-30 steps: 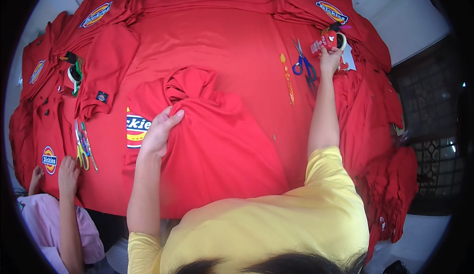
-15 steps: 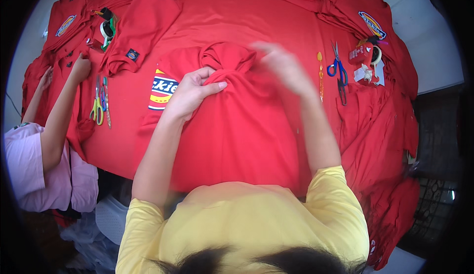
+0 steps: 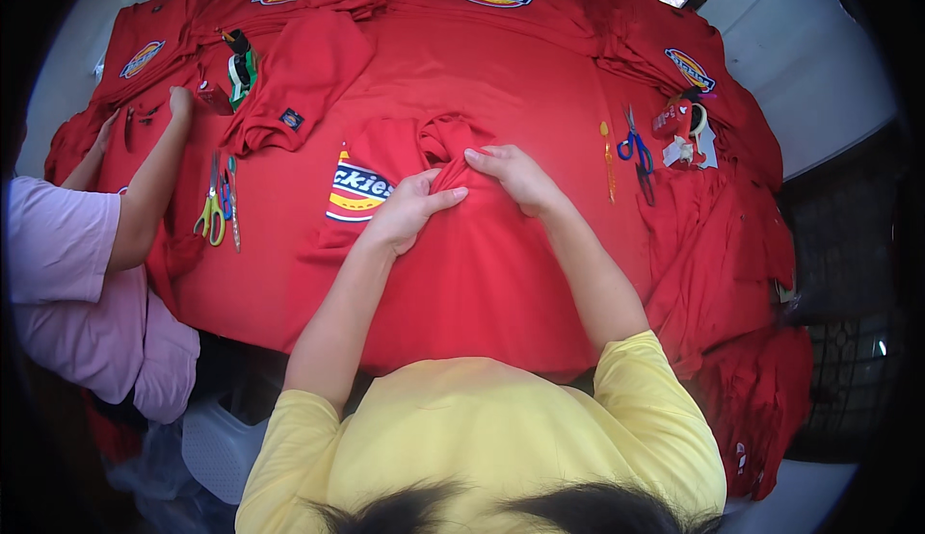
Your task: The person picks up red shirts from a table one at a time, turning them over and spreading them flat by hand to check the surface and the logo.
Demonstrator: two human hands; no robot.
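Note:
A red shirt (image 3: 462, 284) lies in front of me, its upper part bunched into a rolled, rounded opening. A printed multicoloured badge (image 3: 358, 190) shows on its left side, partly folded under. My left hand (image 3: 412, 208) pinches the gathered cloth just below the opening, thumb on top. Close beside it on the right, my right hand (image 3: 517, 180) holds the same gather between thumb and fingers. The fingertips of both hands are partly hidden in the folds. I cannot make out anything else in either hand.
Yellow-handled scissors (image 3: 211, 216) and thin tools lie left; blue-handled scissors (image 3: 633, 149), an orange stick tool (image 3: 607, 160) and a tape roll (image 3: 698, 120) lie right. Red garments (image 3: 540, 28) ring the red-covered table. At left, a person in pink (image 3: 72, 245) handles red cloth.
My right hand, blurred and lifted off to the right before, has come back onto the gathered cloth beside my left. My left hand keeps its hold. The whole view has shifted slightly.

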